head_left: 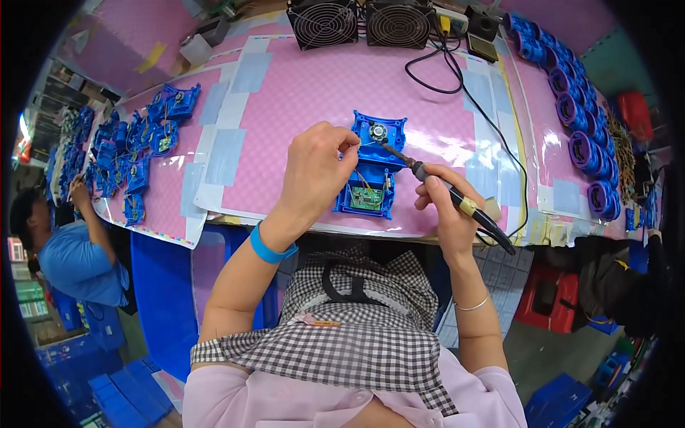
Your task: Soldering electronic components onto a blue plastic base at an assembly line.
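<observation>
Two blue plastic housing halves lie on the pink table in front of me. In the far half (397,151) sits a small round speaker (378,132); the near half (386,208) holds a green circuit board (365,198), with thin wires between the halves. My right hand (449,207) grips a soldering iron (419,171) by its dark handle, its tip at the speaker's edge. My left hand (314,171) is closed in a pinch at the left of the far half. A thin wire seems to run from its fingertips toward the speaker.
Two black fans (322,25) stand at the back, beside a black cable (460,80). Blue ring-shaped parts (589,153) line the right side. More blue housings (135,143) lie at the left, where a co-worker in a blue shirt (82,260) sits. A red stool (548,298) stands lower right.
</observation>
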A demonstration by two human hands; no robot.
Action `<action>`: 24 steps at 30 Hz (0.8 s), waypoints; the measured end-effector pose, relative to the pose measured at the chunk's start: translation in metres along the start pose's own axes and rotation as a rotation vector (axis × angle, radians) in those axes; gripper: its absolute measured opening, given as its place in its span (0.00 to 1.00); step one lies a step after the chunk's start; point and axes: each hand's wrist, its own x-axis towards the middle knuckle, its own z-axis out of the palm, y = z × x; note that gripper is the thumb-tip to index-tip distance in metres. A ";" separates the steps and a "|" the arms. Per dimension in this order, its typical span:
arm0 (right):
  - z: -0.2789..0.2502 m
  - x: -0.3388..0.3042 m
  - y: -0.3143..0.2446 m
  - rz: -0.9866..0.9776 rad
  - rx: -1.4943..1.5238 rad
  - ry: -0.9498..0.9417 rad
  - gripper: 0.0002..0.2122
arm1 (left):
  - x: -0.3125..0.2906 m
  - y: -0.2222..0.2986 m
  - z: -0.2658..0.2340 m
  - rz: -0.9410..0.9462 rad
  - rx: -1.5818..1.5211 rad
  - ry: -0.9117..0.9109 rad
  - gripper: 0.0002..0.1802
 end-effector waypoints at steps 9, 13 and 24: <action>0.003 0.005 0.007 -0.015 0.001 0.000 0.10 | 0.010 -0.006 0.003 0.012 0.054 -0.037 0.05; 0.004 0.006 0.006 -0.020 0.003 -0.004 0.10 | 0.011 -0.006 0.003 0.001 0.027 -0.048 0.05; 0.004 0.006 0.005 -0.023 -0.024 -0.011 0.10 | 0.011 -0.002 0.004 0.009 0.037 -0.063 0.05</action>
